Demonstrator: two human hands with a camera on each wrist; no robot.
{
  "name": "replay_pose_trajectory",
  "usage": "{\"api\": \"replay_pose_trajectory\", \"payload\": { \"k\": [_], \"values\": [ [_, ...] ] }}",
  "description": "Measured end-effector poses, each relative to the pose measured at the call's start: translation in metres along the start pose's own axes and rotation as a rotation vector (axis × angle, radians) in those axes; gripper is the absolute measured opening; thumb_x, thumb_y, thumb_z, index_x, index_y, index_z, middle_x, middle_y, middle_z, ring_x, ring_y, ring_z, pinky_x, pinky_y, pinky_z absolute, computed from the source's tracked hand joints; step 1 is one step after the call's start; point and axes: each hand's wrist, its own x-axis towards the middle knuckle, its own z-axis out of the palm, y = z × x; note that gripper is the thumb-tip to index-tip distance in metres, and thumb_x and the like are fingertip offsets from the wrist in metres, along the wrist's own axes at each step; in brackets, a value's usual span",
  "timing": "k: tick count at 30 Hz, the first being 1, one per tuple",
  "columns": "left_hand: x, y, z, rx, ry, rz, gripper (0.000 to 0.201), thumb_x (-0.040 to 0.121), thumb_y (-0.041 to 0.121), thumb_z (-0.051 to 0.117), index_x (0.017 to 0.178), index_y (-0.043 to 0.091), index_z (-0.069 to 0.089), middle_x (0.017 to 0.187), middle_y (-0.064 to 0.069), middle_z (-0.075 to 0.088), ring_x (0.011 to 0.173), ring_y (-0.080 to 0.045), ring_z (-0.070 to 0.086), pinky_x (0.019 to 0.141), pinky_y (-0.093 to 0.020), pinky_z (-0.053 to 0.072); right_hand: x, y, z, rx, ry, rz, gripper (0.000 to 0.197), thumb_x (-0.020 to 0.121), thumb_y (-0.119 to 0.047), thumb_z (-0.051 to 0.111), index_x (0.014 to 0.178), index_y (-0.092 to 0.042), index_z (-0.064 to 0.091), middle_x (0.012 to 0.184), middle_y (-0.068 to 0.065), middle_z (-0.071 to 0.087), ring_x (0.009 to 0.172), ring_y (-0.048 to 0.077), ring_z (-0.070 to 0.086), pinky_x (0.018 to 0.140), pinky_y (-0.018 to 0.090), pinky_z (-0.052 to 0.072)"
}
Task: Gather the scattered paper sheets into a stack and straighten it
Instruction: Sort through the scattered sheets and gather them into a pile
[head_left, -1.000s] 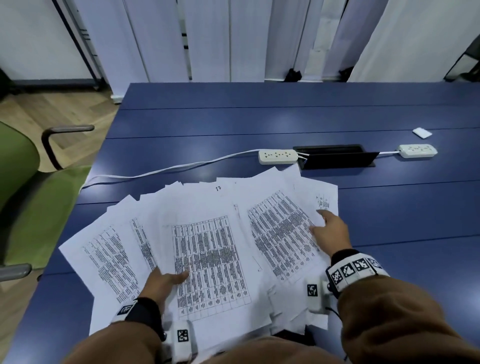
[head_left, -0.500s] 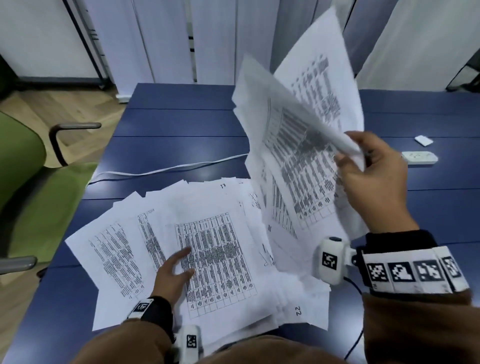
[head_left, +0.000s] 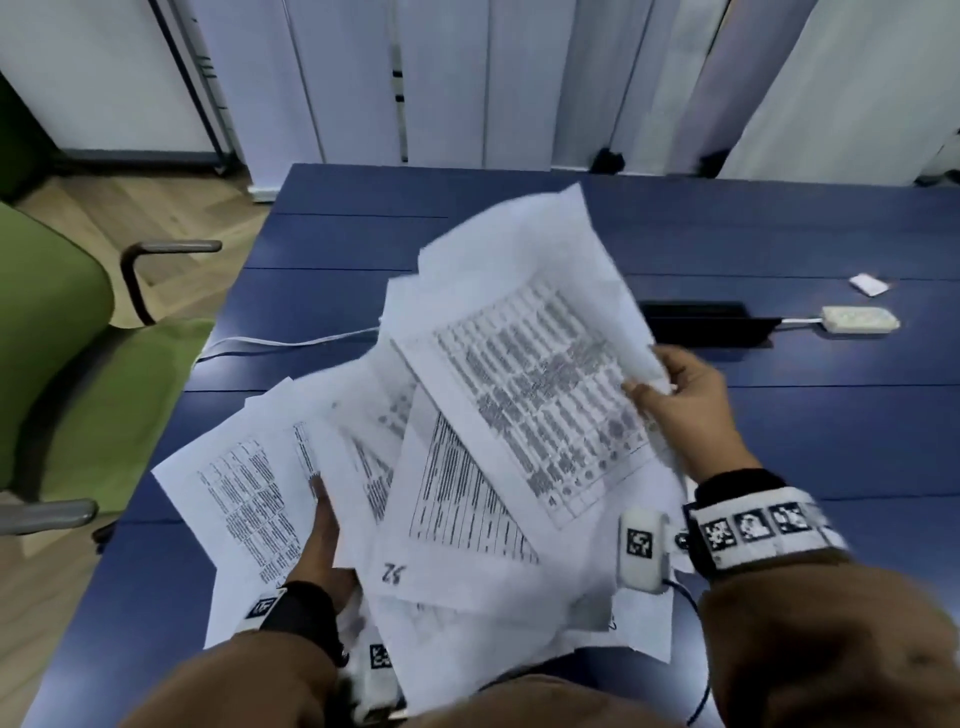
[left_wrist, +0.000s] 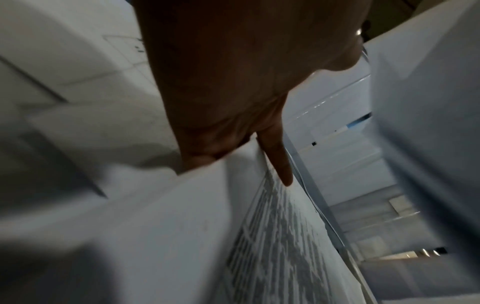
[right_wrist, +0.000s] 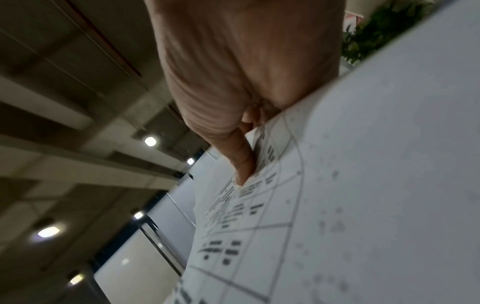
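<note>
White printed paper sheets (head_left: 234, 493) lie fanned out on the blue table (head_left: 779, 467) near its front edge. My right hand (head_left: 670, 395) pinches the right edge of a lifted bunch of sheets (head_left: 519, 374), which hangs tilted over the middle of the spread. In the right wrist view the thumb (right_wrist: 241, 156) presses on the printed sheet (right_wrist: 337, 205). My left hand (head_left: 322, 530) rests flat on the left sheets, with the middle sheets lying over part of its fingers. The left wrist view shows one straight finger (left_wrist: 280, 162) on a printed sheet (left_wrist: 272, 236); the other fingers are hidden.
Behind the papers run a white cable (head_left: 270, 343) and a black cable box (head_left: 701, 322), with a white power strip (head_left: 860, 318) and a small white card (head_left: 868, 284) at the right. A green chair (head_left: 62, 364) stands left of the table.
My right hand picked up a bunch of sheets, raised it high, and has now lowered it leftward over the spread. My left hand slid partly under the middle sheets.
</note>
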Motion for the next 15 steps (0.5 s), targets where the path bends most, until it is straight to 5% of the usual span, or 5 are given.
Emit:
{"api": "replay_pose_trajectory", "payload": {
  "k": [3,5,8,12,15],
  "values": [
    [0.001,0.003,-0.007,0.005,0.011,-0.051,0.085,0.068,0.081,0.06,0.141,0.039,0.045,0.15,0.005,0.043,0.134,-0.031,0.045,0.111,-0.061,0.027,-0.004,0.052,0.022,-0.085,-0.109,0.142,0.027,0.081,0.005,0.069,0.102,-0.01,0.061,0.089,0.006,0.066,0.071,0.015,0.06,0.06,0.02,0.05],
    [-0.002,0.005,-0.002,0.082,-0.019,-0.104,0.075,0.078,0.076,0.055,0.143,0.039,0.043,0.154,0.009,0.03,0.14,-0.026,0.037,0.115,-0.056,0.023,-0.007,0.079,0.034,-0.148,-0.192,0.221,0.023,0.081,0.002,0.069,0.099,-0.01,0.061,0.09,0.011,0.066,0.073,0.022,0.058,0.061,0.026,0.048],
    [0.0,0.001,-0.001,0.242,-0.019,-0.135,0.078,0.072,0.08,0.058,0.139,0.041,0.047,0.149,0.013,0.038,0.14,-0.027,0.035,0.115,-0.054,0.021,-0.012,0.112,0.045,-0.36,-0.273,0.287,0.025,0.089,-0.013,0.064,0.113,-0.01,0.06,0.104,0.01,0.066,0.085,0.023,0.059,0.074,0.029,0.046],
    [0.009,-0.004,0.0,0.453,0.188,-0.022,0.065,0.092,0.045,0.058,0.133,-0.004,0.05,0.13,-0.026,0.058,0.116,-0.045,0.055,0.098,-0.051,0.041,-0.017,0.134,0.042,-0.675,-0.061,0.419,0.034,0.092,-0.025,0.058,0.117,-0.003,0.063,0.13,0.019,0.052,0.112,0.033,0.055,0.099,0.036,0.043],
    [0.006,-0.009,0.007,0.441,0.217,0.033,0.044,0.099,0.032,0.052,0.116,-0.009,0.056,0.119,-0.027,0.063,0.11,-0.045,0.058,0.091,-0.044,0.047,-0.027,0.134,0.04,-0.759,-0.032,0.495,0.034,0.096,-0.017,0.05,0.123,0.002,0.058,0.132,0.023,0.05,0.12,0.037,0.048,0.101,0.039,0.04]
  ]
}}
